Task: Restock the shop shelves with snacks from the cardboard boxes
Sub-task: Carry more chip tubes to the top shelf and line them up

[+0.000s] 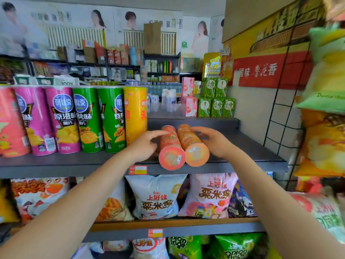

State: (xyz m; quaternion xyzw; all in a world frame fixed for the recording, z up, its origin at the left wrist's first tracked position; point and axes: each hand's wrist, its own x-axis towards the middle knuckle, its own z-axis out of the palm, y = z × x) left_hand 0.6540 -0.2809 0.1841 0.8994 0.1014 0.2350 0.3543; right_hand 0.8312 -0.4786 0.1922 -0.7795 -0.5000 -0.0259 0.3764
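Resting loosely spread on the two orange cans, the fingers of both hands were apart, not clamped. Left hand touched the left orange can; right hand lay against the right orange can. Both cans lay on their sides, touching, bases overhanging the front edge of the top shelf, just right of the upright yellow can. Judged partway: cans delivered but not yet stood up; much bare shelf remained. No cardboard boxes in view
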